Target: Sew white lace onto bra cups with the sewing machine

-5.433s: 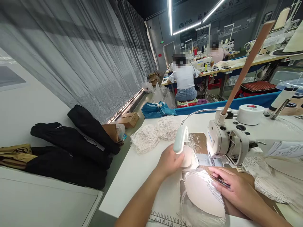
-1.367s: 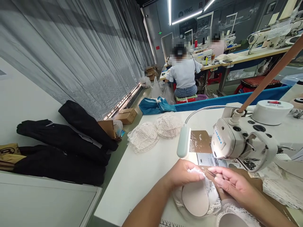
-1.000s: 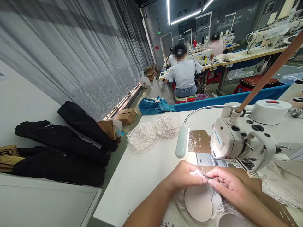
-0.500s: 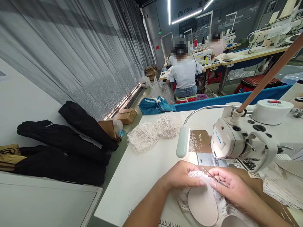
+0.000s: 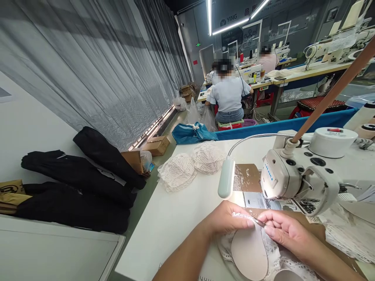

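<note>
My left hand (image 5: 228, 218) pinches the upper edge of a white lace piece (image 5: 272, 249), its thumb lying over the top of a smooth pale cup (image 5: 249, 253). Between the closed fingers of my right hand (image 5: 281, 228) is a small thin metal tool (image 5: 258, 221), its tip at the lace edge beside my left thumb. Lace spreads on both sides of the cup, and part of a second pale cup (image 5: 288, 275) shows at the bottom edge. Both hands are just in front of the sewing machine (image 5: 278, 175).
Two lace cup stacks (image 5: 178, 171) lie on the white table (image 5: 164, 218). A lamp (image 5: 226, 177) on a bent neck stands left of the machine head. More lace pieces (image 5: 348, 238) are at the right. A person in white (image 5: 229, 95) sits at a machine ahead.
The metal tool has turned and come up against the lace edge by my left thumb. My right hand has shifted slightly, its fingers closer around the tool.
</note>
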{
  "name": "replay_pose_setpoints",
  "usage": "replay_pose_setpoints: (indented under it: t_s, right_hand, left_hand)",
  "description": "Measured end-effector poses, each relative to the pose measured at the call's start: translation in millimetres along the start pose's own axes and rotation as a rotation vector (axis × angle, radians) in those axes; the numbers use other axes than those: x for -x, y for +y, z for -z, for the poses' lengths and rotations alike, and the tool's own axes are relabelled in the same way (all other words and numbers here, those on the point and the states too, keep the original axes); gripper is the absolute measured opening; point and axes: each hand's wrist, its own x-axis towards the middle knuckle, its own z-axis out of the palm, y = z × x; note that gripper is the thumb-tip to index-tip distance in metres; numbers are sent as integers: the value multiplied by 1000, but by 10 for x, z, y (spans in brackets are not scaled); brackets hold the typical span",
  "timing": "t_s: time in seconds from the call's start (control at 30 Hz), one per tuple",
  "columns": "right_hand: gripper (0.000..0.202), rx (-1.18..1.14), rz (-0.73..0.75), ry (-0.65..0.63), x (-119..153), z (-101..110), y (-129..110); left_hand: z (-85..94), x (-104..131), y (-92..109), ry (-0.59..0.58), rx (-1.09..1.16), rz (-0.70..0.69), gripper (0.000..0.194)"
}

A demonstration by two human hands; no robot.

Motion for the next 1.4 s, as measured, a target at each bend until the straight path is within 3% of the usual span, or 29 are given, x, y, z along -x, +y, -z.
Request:
replay_pose_setpoints:
  t_s: [0.27,0.4,0.67,0.9,1.1,1.3,1.4]
  right_hand:
    - [39,74,41,62,-27,-97,-17]
    - [36,198,20,61,-27,-63,-74]
    - [40,144,27,-14,25,2,-84]
    - [36,287,42,15,-30,-84,-140]
    - [36,253,8,82,-32,-146,-242]
    - [38,-42,-49,101,-35,-120,-129]
    - [27,98,-16,107,-53,-113,-89]
  left_hand:
    - [-31,-20,-47,15,32,10,39]
    - [-36,-7,-14,28,6,37,39]
    - [-31,-7,-21,19,11,39,38]
    - [-56,9,62,-18,-46,65,39]
    - [-56,-1,68,-64,-46,56,37]
    - [-81,-5,59,-86,6,23,36]
    - [-75,-4,53,-89,-42,13,39]
